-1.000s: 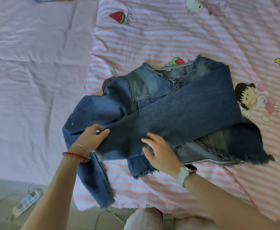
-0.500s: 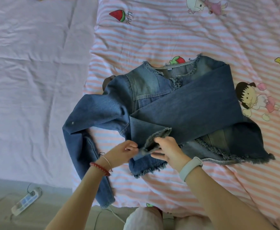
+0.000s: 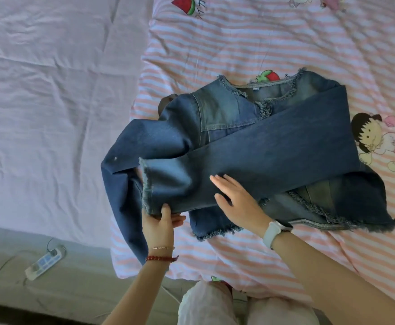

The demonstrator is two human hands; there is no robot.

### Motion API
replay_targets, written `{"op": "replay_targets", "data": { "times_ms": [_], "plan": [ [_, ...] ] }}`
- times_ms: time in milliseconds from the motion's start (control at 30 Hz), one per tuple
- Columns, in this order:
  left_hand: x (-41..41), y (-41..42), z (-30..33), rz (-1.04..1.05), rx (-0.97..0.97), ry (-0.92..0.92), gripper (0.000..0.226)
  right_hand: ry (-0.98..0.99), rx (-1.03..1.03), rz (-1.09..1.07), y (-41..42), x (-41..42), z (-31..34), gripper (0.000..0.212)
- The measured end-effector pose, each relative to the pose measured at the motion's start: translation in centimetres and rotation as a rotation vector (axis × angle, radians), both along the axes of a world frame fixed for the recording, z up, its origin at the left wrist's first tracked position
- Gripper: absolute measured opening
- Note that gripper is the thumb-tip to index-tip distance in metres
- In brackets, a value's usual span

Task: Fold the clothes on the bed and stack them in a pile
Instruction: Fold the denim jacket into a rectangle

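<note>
Unfolding since before, sleeve cuff (image 3: 149, 184) held in left hand (image 3: 159, 224).

Matt blue denim jacket (image 3: 250, 146) with rough frayed hems, soft striped cotton quilt (image 3: 262, 43) beside a creased lilac cloth sheet (image 3: 51, 90), smooth pale plastic watch (image 3: 272, 232), glossy red bead bracelet (image 3: 160, 258), plastic power strip (image 3: 44, 262).

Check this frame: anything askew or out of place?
The denim jacket has its other sleeve hanging off the bed edge, unfolded. A power strip lies on the floor beside the bed. Nothing looks damaged.
</note>
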State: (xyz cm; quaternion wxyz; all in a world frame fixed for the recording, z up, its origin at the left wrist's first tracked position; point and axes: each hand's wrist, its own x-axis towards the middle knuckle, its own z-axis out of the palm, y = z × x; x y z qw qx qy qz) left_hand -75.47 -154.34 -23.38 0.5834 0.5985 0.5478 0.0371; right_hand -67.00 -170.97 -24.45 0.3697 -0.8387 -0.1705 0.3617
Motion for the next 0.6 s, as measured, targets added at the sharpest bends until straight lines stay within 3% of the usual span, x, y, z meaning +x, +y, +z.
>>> {"op": "replay_targets", "data": {
  "times_ms": [67, 133, 200, 267, 333, 400, 467, 533, 600],
  "plan": [
    [-0.8, -0.7, 0.4, -0.025, 0.074, 0.001, 0.013, -0.009, -0.099, 0.15, 0.0, -0.8, -0.7, 0.044],
    [-1.2, -1.4, 1.1, -0.29, 0.278, -0.095, 0.014, 0.088, -0.03, 0.046, 0.3, -0.7, -0.7, 0.041],
    [-1.0, -2.0, 1.7, -0.721, 0.382, -0.288, 0.01, 0.35, 0.178, -0.366, 0.8, 0.3, -0.1, 0.041],
    [-0.4, -2.5, 1.4, -1.127, 0.331, -0.392, 0.024, 0.676, 0.394, -0.814, 0.7, 2.1, 0.8, 0.05],
    [0.5, -3.1, 1.6, -1.285, 0.279, -0.399, 0.028, 0.821, 0.458, -1.007, -0.3, 3.3, 1.1, 0.064],
    [1.5, -3.4, 1.8, -1.198, 0.314, -0.395, 0.028, 0.739, 0.415, -0.947, -1.3, 3.8, 1.4, 0.071],
    [2.6, -2.9, 1.7, -1.026, 0.413, -0.351, 0.024, 0.512, 0.264, -0.757, -1.5, 3.7, 1.5, 0.041],
    [3.4, -1.8, 1.0, -0.979, 0.528, -0.238, 0.023, 0.181, 0.096, -0.581, -1.3, 3.4, 1.4, 0.009],
    [3.9, -1.0, 0.3, -1.046, 0.592, -0.091, 0.029, -0.123, 0.009, -0.553, -1.2, 3.2, 1.0, 0.014]
  ]
}}
